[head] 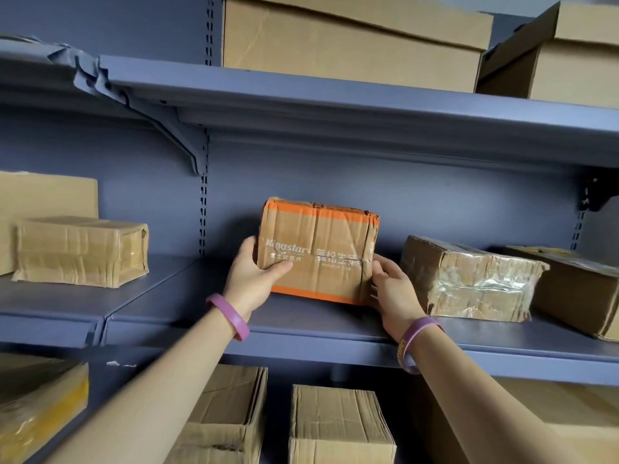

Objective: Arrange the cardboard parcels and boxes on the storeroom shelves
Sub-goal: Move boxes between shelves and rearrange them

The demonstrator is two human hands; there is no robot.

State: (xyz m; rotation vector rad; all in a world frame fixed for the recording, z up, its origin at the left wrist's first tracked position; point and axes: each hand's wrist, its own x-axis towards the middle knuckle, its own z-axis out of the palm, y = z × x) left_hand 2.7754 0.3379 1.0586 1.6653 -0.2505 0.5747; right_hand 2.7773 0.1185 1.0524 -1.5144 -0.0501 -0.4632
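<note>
I have the crumpled, tape-wrapped cardboard parcel, orange along its edges with white print, standing on edge on the smooth grey-blue metal middle shelf, its printed face towards me and its long axis running left to right. My left hand reaches up and grips its left end, thumb across the front, while my right hand clasps the lower right corner. Just right of it lies a flat, glossy-taped box.

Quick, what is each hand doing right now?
Left hand: grips the orange-taped box, left side.
Right hand: holds the same box, right side.
</note>
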